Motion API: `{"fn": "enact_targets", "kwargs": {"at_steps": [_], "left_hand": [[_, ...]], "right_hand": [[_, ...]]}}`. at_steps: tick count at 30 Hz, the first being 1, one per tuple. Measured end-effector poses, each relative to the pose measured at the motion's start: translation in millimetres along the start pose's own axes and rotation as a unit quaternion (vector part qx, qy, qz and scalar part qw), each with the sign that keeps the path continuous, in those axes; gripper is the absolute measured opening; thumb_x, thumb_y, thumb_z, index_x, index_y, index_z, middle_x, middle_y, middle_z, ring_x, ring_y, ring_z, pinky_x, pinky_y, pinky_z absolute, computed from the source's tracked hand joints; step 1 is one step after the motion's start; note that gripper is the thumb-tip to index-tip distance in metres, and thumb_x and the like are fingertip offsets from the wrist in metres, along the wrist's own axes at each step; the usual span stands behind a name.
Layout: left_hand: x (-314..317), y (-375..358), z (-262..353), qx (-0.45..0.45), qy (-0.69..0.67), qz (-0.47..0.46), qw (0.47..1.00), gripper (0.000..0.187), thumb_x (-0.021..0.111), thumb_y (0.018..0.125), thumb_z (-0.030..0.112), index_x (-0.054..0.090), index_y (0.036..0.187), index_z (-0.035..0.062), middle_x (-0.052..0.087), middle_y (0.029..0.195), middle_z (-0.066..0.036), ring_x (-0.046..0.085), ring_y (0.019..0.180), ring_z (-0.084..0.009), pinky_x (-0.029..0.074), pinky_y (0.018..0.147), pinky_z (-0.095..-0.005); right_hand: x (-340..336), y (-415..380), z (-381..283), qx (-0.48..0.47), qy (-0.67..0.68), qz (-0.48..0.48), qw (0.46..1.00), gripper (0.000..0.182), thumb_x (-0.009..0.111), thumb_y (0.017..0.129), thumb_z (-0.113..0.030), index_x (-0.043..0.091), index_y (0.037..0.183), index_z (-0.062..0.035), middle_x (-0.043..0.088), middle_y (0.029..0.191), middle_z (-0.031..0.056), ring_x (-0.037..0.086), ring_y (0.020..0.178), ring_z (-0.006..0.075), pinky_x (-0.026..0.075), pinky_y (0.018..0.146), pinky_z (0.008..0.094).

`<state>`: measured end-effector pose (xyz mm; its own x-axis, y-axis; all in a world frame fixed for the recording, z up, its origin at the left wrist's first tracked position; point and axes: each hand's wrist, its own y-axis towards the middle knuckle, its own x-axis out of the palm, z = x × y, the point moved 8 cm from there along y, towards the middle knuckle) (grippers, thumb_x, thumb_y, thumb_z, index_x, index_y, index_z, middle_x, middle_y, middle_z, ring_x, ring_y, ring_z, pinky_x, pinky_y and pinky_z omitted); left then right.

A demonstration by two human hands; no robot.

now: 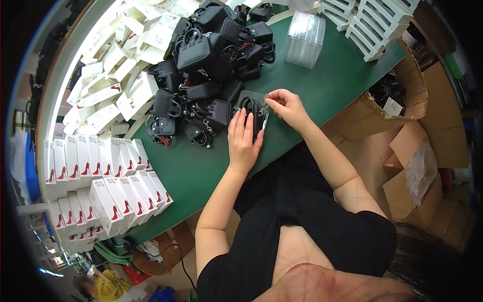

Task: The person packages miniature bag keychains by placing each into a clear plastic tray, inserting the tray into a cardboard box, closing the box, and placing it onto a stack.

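Note:
On the green table, a small black handbag (258, 120) lies under my left hand (243, 142). The fingers press on it and the thumb is along its near side, holding it down. My right hand (286, 107) is just to the right, thumb and forefinger pinched on a small metal clasp (265, 104) at the bag's side. Beneath the bag's far end shows a clear plastic piece (251, 94). A heap of similar black mini handbags (204, 53), some with metal chains and clips, rises beyond my left hand.
White boxes (115, 75) lie piled at the far left. Boxes with red shoe prints (118, 204) stand in rows nearer. A clear plastic case (305, 40) and white slatted racks (375, 27) sit at the back. Cardboard cartons (427, 95) stand right; a person in yellow (111, 287) is lower left.

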<state>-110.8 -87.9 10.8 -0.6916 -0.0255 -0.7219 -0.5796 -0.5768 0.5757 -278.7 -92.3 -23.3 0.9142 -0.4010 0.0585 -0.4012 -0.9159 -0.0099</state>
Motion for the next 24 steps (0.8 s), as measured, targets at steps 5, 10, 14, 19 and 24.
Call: {"fn": "enact_targets", "kwargs": {"at_steps": [5,10,14,19,24], "left_hand": [[6,6,-1,0.0,0.014,-0.013,1.0,0.055,0.066,0.078,0.01,0.049,0.13,-0.0002,0.044,0.139,-0.019,0.043,0.127,-0.0351,0.036,0.104,-0.0424],[9,7,1,-0.001,0.048,-0.036,0.998,0.054,0.065,0.078,0.009,0.05,0.129,0.0018,0.044,0.14,-0.016,0.043,0.127,-0.0334,0.034,0.105,-0.0441],[12,10,0,0.006,0.066,-0.054,0.996,0.052,0.063,0.079,0.009,0.051,0.129,0.003,0.045,0.139,-0.014,0.043,0.128,-0.0312,0.032,0.106,-0.0445],[13,14,-5,0.018,0.046,-0.081,0.995,0.049,0.061,0.081,0.008,0.051,0.129,0.0037,0.047,0.139,-0.011,0.043,0.129,-0.0291,0.03,0.108,-0.0451],[14,16,-7,0.008,0.025,-0.121,0.992,0.048,0.059,0.084,0.009,0.05,0.131,0.0052,0.044,0.142,-0.011,0.039,0.132,-0.0283,0.026,0.109,-0.046]], "right_hand": [[-2,12,8,-0.017,-0.029,0.019,0.999,0.013,0.064,0.085,-0.011,0.063,0.089,0.0011,0.062,0.076,0.0022,0.051,0.061,0.0068,0.043,0.058,0.019],[-6,11,14,-0.01,-0.046,0.019,0.999,0.012,0.064,0.086,-0.011,0.063,0.088,0.0004,0.061,0.076,0.0011,0.049,0.062,0.0059,0.042,0.058,0.0182],[-11,8,16,-0.003,-0.055,0.01,0.998,0.012,0.063,0.087,-0.012,0.062,0.087,0.0002,0.06,0.075,0.0006,0.049,0.062,0.0056,0.042,0.058,0.018],[-14,4,23,-0.008,-0.049,0.009,0.999,0.014,0.063,0.085,-0.014,0.062,0.083,0.0,0.059,0.072,0.0012,0.049,0.06,0.0077,0.043,0.057,0.021],[-12,9,25,-0.012,-0.054,0.01,0.998,0.015,0.063,0.085,-0.014,0.062,0.084,0.0004,0.059,0.072,0.0017,0.049,0.061,0.0083,0.043,0.057,0.0217]]}}
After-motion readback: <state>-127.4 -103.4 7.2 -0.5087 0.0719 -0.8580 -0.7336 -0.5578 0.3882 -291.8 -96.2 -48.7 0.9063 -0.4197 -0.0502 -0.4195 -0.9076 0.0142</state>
